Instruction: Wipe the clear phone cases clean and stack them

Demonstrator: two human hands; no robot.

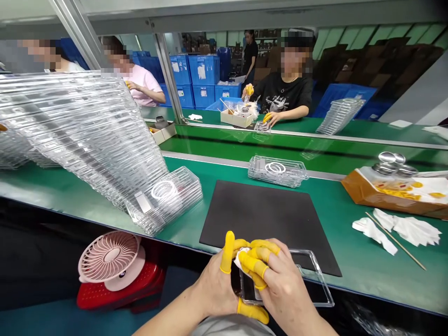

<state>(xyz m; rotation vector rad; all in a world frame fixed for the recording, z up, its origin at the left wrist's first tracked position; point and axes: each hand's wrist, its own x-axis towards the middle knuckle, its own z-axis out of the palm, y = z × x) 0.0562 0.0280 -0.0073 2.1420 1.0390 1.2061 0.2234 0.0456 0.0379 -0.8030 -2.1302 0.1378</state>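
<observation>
Yellow finger cots cover the fingertips of both my hands. Near the table's front edge, my left hand (215, 282) grips the left end of a clear plastic case (322, 285), its thumb below. My right hand (287, 282) pinches a small white wipe (241, 260) against the same end of the case. The fingers hide much of that end, while the raised clear rim shows to the right. Behind the hands lies a black mat (262, 210). Past it, a short pile of clear cases (278, 171) carries white rings on top.
A tall, leaning stack of clear cases (91, 130) fills the left. At right are crumpled wipes (406, 226), a thin wooden stick (395, 240) and a cardboard box (357, 186) with metal discs. A pink fan (112, 256) sits below the table. Across the bench, a co-worker (290, 88) handles parts.
</observation>
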